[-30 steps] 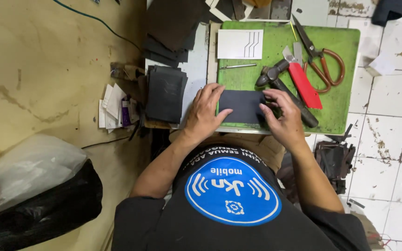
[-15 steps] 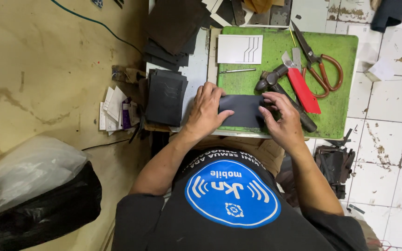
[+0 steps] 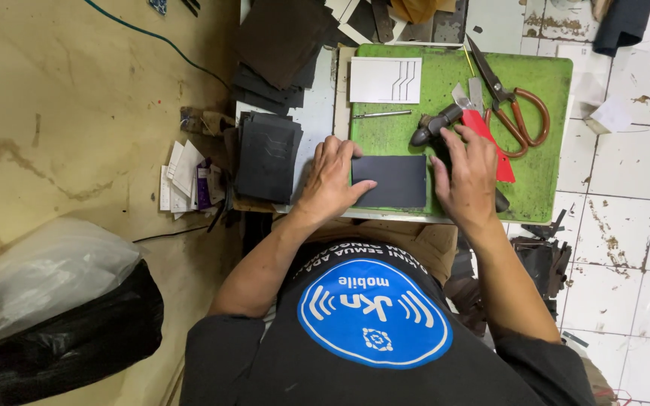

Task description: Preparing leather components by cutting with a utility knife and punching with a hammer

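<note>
A dark rectangular leather piece point(image 3: 393, 182) lies flat on the near edge of a green cutting mat point(image 3: 445, 83). My left hand point(image 3: 331, 180) rests flat on its left end with the fingers spread. My right hand point(image 3: 469, 177) lies just right of the piece, its fingers stretched over the black handle of a hammer-like tool point(image 3: 429, 129). The tool's head shows beyond my fingertips and its handle end pokes out under my wrist. I cannot see a closed grip on it. A red-handled cutter point(image 3: 496, 150) lies beside my right fingers.
Brown-handled scissors point(image 3: 519, 113), a white paper template point(image 3: 385, 79) and a thin metal rod point(image 3: 382, 114) lie on the mat. A stack of black leather pieces point(image 3: 267, 154) sits left of it, with dark sheets point(image 3: 280, 37) behind. Paper scraps point(image 3: 184, 174) and plastic bags point(image 3: 47, 278) lie on the floor.
My right hand has left the right end of the leather piece and moved right and away, onto the black tool handle. My left hand stays on the piece's left end.
</note>
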